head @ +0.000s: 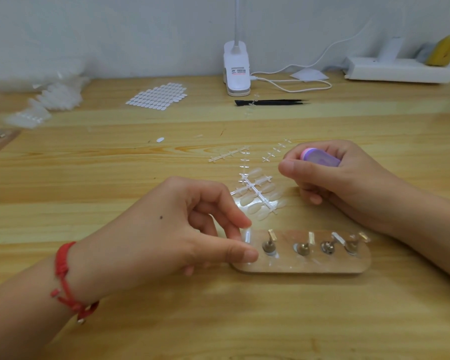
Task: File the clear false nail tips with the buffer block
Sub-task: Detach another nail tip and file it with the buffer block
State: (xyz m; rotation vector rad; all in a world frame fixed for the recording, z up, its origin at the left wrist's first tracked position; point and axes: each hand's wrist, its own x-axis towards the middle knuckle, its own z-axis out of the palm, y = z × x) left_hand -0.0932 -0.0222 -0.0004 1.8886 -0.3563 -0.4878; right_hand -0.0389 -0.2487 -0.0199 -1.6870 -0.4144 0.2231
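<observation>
My left grip pinched a clear nail tip at the stand's left end. My right grip clasped the buffer block behind the stand. Advisable here: tip braced firmly, strokes light and even.

White clip lamp at the wall, black tweezers near it, sticker sheet further left, wooden table

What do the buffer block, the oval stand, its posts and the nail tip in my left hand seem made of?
Buffer block: likely foam, in matte pink and purple layers.
Oval stand: clear glossy plastic, perhaps acrylic; the wooden table shows through.
Posts: metal, brassy-grey with glints.
Nail tip pinched by the left hand: clear plastic, faintly shiny.
</observation>
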